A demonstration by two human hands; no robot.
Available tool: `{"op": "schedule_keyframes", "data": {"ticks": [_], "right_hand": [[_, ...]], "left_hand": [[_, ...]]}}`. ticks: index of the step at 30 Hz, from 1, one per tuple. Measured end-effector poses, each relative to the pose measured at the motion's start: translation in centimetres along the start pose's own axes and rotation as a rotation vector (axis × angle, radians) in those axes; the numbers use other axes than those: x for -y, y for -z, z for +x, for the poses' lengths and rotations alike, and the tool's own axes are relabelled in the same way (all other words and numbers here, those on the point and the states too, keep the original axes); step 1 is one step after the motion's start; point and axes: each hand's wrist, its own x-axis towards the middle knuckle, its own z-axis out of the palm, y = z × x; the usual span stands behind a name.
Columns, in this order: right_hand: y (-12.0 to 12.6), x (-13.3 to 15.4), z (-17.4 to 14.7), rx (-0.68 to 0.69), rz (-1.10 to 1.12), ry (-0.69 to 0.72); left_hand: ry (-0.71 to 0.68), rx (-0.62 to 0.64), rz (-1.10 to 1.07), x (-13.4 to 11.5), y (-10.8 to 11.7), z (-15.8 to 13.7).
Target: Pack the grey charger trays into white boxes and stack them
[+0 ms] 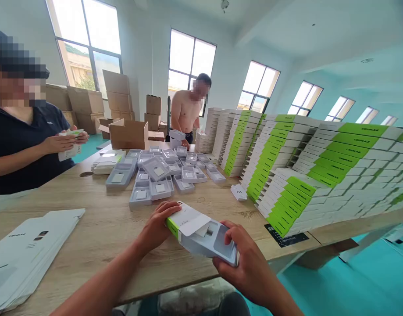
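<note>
My left hand [158, 226] is wrapped round a white and green cardboard box sleeve [189, 219] above the table's near edge. A pale plastic tray [209, 245] sits partly inside the sleeve, its right end sticking out. My right hand [244, 259] grips that outer end, thumb below and fingers over the rim. In the tray's exposed part lie a white piece and a small metallic connector; the rest is hidden under the sleeve. Just beyond my hands, more plastic trays [162, 188] lie in a loose heap, several with white pieces in them.
Stacked white and green boxes [287, 202] line the table's right side, near a small pile of white cards [238, 192]. Flat box blanks [33, 250] lie at the left. An open carton [129, 134] stands behind. Two people [188, 109] work across and to the left.
</note>
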Motion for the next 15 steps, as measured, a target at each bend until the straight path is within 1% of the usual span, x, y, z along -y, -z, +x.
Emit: {"op": "schedule_keyframes", "data": {"ticks": [3,5,7,9,10,11,13,14,15], "right_hand": [[-2.1,0.2,-0.3,-0.083,-0.009,-0.052],[-3.8,0.3,-0.8,-0.178,0.031,-0.075],[-5.1,0.3,-1.3,-0.290,0.119,-0.043],[-5.8,0.0,-1.6,-0.371,0.236,0.040],[-5.9,-0.2,-1.7,-0.371,0.297,0.077],[-5.9,-0.5,-1.9,-0.342,0.357,0.099],[-5.7,-1.0,-2.2,-0.264,0.464,0.116],[-5.5,-1.3,-2.4,-0.236,0.510,0.115],[-5.4,-1.6,-2.6,-0.222,0.551,0.117]], "left_hand": [[-0.018,0.007,0.011,-1.1,-0.4,-0.2],[-0.007,0.017,0.002,-2.2,-0.8,-0.3],[0.026,0.031,-0.024,-3.7,-1.3,-0.5],[0.090,0.059,-0.071,-5.5,-1.6,-0.9],[0.131,0.094,-0.118,-6.4,-1.7,-1.3],[0.182,0.145,-0.199,-7.2,-1.8,-1.8],[0.302,0.259,-0.432,-8.6,-1.8,-3.1],[0.363,0.281,-0.540,-9.1,-1.9,-3.8],[0.422,0.266,-0.616,-9.5,-1.9,-4.4]]}}
